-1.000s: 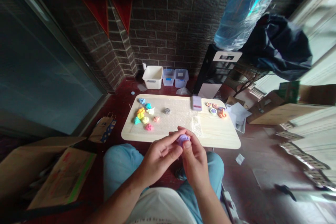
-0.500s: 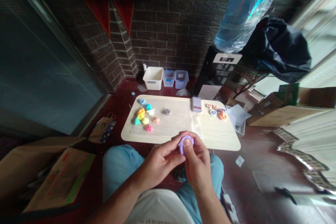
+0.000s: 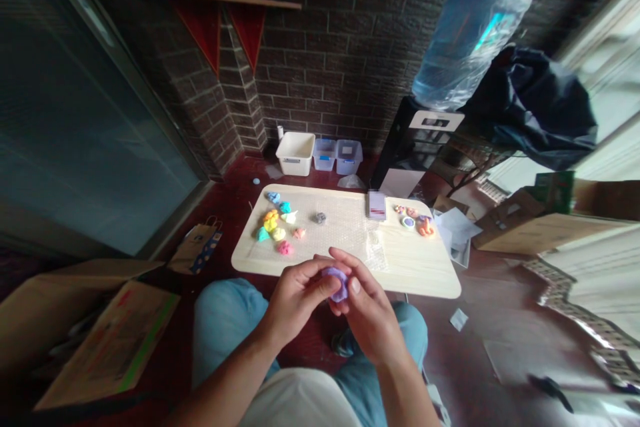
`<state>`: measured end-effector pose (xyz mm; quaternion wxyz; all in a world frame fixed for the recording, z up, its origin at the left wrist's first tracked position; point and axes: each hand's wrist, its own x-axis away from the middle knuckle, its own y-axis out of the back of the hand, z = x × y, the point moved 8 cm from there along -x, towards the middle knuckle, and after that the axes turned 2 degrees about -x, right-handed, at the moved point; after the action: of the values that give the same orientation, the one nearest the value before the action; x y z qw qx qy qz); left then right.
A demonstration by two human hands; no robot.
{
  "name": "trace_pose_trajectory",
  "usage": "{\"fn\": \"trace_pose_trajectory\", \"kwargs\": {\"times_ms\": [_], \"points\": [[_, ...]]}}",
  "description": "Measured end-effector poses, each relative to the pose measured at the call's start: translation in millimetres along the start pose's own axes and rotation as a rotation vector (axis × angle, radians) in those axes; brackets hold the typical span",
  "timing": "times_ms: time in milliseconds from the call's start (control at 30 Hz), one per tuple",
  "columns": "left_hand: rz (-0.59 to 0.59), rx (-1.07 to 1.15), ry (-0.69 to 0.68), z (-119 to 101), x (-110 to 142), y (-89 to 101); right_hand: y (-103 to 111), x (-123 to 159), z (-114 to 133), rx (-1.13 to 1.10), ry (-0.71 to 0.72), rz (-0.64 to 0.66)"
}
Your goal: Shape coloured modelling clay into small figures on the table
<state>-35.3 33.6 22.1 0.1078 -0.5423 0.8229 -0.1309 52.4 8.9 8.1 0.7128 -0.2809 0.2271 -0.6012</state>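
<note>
A flattened lump of purple modelling clay (image 3: 338,283) is held between both hands, over the near edge of the low table (image 3: 425,280). My left hand (image 3: 299,290) grips it, the thumb pressed on its face. My right hand (image 3: 371,307) closes on its right side with the thumb at the rim; some fingers are hidden behind the clay. On the table's left part lie several clay lumps, among them a pink one (image 3: 285,248), an orange one (image 3: 271,219) and a teal one (image 3: 263,234). A grey lump (image 3: 320,218) sits nearer the middle.
Bubble wrap (image 3: 340,230) covers much of the tabletop. A small flat case (image 3: 377,205) stands at the back edge. At the right are small clay pieces, including an orange one (image 3: 426,227). Behind are a white bin (image 3: 296,155) and a water dispenser (image 3: 405,147); cardboard boxes (image 3: 115,340) flank the table.
Both hands have shifted slightly left with the purple clay. The left thumb now presses its face, where the right thumb was before; the right thumb has moved to the rim.
</note>
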Motion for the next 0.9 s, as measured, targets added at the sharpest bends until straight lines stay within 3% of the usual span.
{"fn": "trace_pose_trajectory", "kwargs": {"times_ms": [167,533,900], "points": [[-0.022,-0.018,0.025,0.0,3.4,1.9,-6.6,1.2,-0.4,0.025,0.047,0.036],[-0.089,-0.089,0.099,-3.2,2.4,3.2,-5.7,5.5,3.9,0.274,0.150,-0.024],[-0.043,-0.017,0.163,7.6,6.4,4.3,9.5,4.6,13.5,0.403,0.259,-0.135]]}}
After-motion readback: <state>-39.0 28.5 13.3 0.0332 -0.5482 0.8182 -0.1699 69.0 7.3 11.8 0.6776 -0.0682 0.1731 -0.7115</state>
